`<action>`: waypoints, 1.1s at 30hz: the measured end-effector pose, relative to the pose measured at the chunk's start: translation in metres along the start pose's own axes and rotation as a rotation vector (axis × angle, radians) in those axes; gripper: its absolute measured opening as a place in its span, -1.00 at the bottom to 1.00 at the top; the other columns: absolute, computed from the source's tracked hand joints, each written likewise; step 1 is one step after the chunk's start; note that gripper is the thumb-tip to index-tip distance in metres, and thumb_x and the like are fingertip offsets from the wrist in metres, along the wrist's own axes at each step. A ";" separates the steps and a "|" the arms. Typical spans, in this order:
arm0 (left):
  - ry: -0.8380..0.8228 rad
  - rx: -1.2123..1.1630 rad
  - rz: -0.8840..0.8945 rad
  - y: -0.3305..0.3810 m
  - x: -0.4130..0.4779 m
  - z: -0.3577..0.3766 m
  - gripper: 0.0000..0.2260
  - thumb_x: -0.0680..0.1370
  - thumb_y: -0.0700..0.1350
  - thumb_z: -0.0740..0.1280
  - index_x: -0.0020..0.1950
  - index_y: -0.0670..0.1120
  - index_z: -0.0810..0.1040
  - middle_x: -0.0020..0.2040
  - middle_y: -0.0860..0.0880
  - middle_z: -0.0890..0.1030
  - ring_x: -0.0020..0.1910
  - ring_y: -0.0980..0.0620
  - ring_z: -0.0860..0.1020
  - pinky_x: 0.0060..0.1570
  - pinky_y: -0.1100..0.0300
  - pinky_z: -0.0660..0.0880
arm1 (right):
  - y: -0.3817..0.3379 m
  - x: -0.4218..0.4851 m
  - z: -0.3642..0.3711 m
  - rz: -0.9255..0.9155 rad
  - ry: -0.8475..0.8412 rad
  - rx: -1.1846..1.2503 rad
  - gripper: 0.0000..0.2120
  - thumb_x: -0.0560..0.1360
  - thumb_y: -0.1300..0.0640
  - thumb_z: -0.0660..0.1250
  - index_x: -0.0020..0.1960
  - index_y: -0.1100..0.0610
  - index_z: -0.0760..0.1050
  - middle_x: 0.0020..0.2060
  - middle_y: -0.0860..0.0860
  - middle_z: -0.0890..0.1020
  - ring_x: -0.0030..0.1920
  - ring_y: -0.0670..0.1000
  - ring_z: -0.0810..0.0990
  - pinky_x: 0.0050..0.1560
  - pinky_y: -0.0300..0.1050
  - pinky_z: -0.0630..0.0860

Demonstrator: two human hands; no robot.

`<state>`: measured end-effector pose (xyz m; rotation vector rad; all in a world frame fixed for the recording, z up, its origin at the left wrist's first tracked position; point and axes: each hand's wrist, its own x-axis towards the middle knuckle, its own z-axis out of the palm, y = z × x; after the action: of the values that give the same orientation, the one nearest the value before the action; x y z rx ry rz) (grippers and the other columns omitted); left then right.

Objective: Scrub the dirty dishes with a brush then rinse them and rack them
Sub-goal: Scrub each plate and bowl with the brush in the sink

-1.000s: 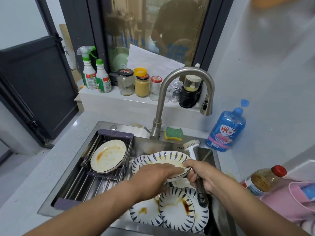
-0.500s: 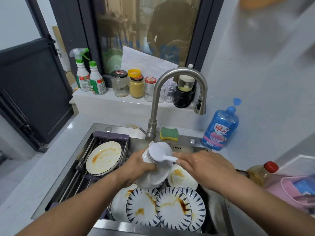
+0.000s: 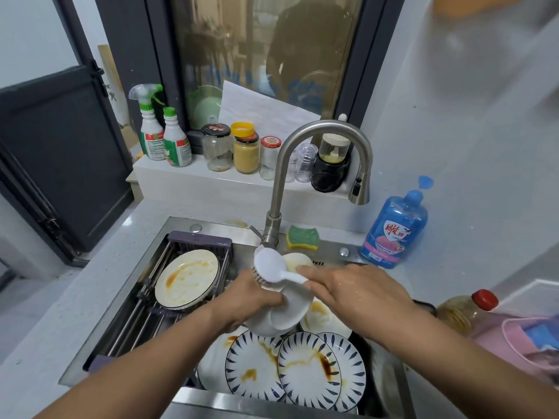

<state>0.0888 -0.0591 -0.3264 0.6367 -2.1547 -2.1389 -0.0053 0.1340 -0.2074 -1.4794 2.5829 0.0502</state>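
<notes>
The left hand [image 3: 251, 300] sits at frame centre, above the sink [image 3: 242, 403]. Its fingers curl over the left edge of the bowl [image 3: 287, 313] and grip it. The bowl is tilted: its white underside faces the camera and its stained inside faces the top of the frame. The bowl lies directly right of the left hand and is held clear of the dishes below.

The right hand [image 3: 357, 290] sits right of centre. Its fingers close around the handle of the brush [image 3: 267, 263]. The brush head extends to the left of this hand, and the bristles point down against the upper rim of the bowl, just beside the left-hand knuckles. Whether the bristles reach inside the bowl cannot be determined.

Patterned plates [image 3: 308, 370] with brown stains lie overlapping in the sink basin, below both hands. A cream plate [image 3: 187, 281], also stained, rests on the rack [image 3: 136, 322] at left of centre. The faucet [image 3: 279, 176] arches above the bowl. A green sponge [image 3: 303, 237] lies at its base, and a blue detergent bottle [image 3: 394, 231] stands to the right.
</notes>
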 end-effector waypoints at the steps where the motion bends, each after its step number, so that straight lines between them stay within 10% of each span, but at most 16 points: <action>1: 0.002 -0.011 0.004 0.001 0.000 0.001 -0.60 0.34 -0.25 0.51 0.17 -0.10 0.64 0.07 -0.14 0.71 0.13 -0.16 0.66 0.18 -0.09 0.58 | 0.000 0.001 0.000 -0.001 0.011 -0.019 -0.64 0.67 -0.28 -0.07 0.45 -0.40 0.17 -0.01 -0.11 0.64 -0.03 0.04 0.61 -0.09 0.03 0.56; 7: 0.058 -0.140 0.011 0.003 0.001 -0.005 -0.52 0.32 -0.26 0.53 0.23 -0.05 0.62 0.07 -0.09 0.73 0.09 -0.11 0.68 0.13 -0.07 0.62 | 0.038 -0.002 -0.003 0.239 0.004 -0.037 -0.61 0.69 -0.25 -0.06 0.49 -0.34 0.23 0.05 -0.08 0.63 0.01 0.03 0.61 -0.03 0.03 0.58; 13: 0.047 -0.150 0.003 0.005 0.002 -0.001 -0.56 0.39 -0.39 0.47 0.22 -0.08 0.62 0.02 -0.05 0.73 -0.02 0.00 0.66 0.03 0.12 0.60 | 0.006 -0.004 0.001 0.067 0.029 -0.035 -0.61 0.68 -0.28 -0.05 0.51 -0.41 0.12 -0.02 -0.10 0.65 -0.03 0.07 0.62 -0.08 0.03 0.57; 18: 0.080 -0.324 -0.018 0.004 0.001 -0.007 -0.47 0.30 -0.30 0.52 0.26 -0.02 0.62 0.12 -0.16 0.71 0.15 -0.23 0.66 0.22 -0.22 0.57 | 0.037 -0.001 0.010 0.201 0.027 0.011 -0.62 0.68 -0.26 -0.03 0.49 -0.39 0.20 0.02 -0.12 0.64 -0.05 0.01 0.61 -0.06 0.03 0.59; 24: 0.151 -0.646 -0.020 0.005 0.000 -0.017 -0.49 0.38 -0.38 0.46 0.31 -0.12 0.56 0.19 -0.28 0.67 0.20 -0.32 0.63 0.24 -0.35 0.51 | 0.067 -0.004 0.043 0.306 -0.033 0.347 -0.69 0.66 -0.22 0.13 0.37 -0.35 0.45 0.01 -0.15 0.67 -0.03 -0.09 0.62 0.05 -0.03 0.60; 28: 0.142 -0.804 -0.063 0.002 -0.001 -0.019 -0.49 0.45 -0.41 0.43 0.39 -0.18 0.51 0.23 -0.30 0.65 0.22 -0.29 0.63 0.21 -0.29 0.55 | 0.063 -0.003 0.055 0.405 0.024 0.777 -0.76 0.65 -0.18 0.20 0.13 -0.14 0.60 -0.38 -0.11 0.59 -0.50 -0.17 0.44 -0.40 -0.24 0.41; 33: -0.018 -0.872 -0.055 0.006 -0.009 -0.003 -0.44 0.40 -0.35 0.44 0.40 -0.20 0.50 0.28 -0.31 0.61 0.26 -0.28 0.61 0.15 -0.20 0.60 | 0.041 0.012 0.047 0.400 0.088 1.206 -0.69 0.48 -0.15 0.49 0.11 -0.01 0.53 -0.40 -0.06 0.61 -0.51 -0.05 0.38 -0.52 -0.19 0.38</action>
<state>0.0961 -0.0597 -0.3184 0.5684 -0.9949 -2.7521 -0.0408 0.1501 -0.2580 -0.5058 2.1185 -1.2659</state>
